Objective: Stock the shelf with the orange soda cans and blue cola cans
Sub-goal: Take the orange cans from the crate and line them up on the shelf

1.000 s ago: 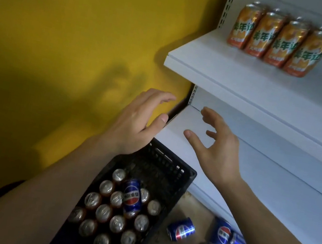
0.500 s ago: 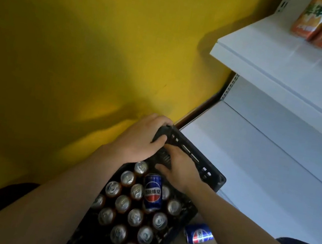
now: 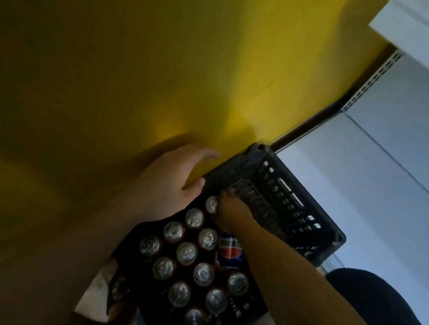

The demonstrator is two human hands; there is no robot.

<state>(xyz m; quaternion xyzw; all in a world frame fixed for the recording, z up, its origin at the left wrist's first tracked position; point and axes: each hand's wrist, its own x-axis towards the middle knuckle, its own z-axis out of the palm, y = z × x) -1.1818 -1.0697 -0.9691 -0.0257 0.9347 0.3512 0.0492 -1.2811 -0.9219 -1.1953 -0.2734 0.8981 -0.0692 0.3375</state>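
Shelf (image 3: 387, 208): white boards down the right side, the lower one broad, with a corner of an upper one at top right. Yellow wall (image 3: 111, 60) fills the rest of the view and meets the shelf at a dark upright seam. Black slotted crate (image 3: 286, 200) lies below centre, its far corner close to both the wall and the front edge of the lower board. Dark cloth (image 3: 387, 310) sits just right of the crate.

Left grip (image 3: 173, 178) straddles the crate's left rim, thumb at the inner side, fingers outside along the wall; whether it clamps the rim cannot be told. Right grip (image 3: 230, 210) reaches in from the right, fingers curled round the top of the far can (image 3: 211, 204).

Cans (image 3: 187, 252) stand upright in rows in the near part of the crate, silver tops showing. One blue cola can (image 3: 229, 254) lies on its side on top of them, just below the right wrist.
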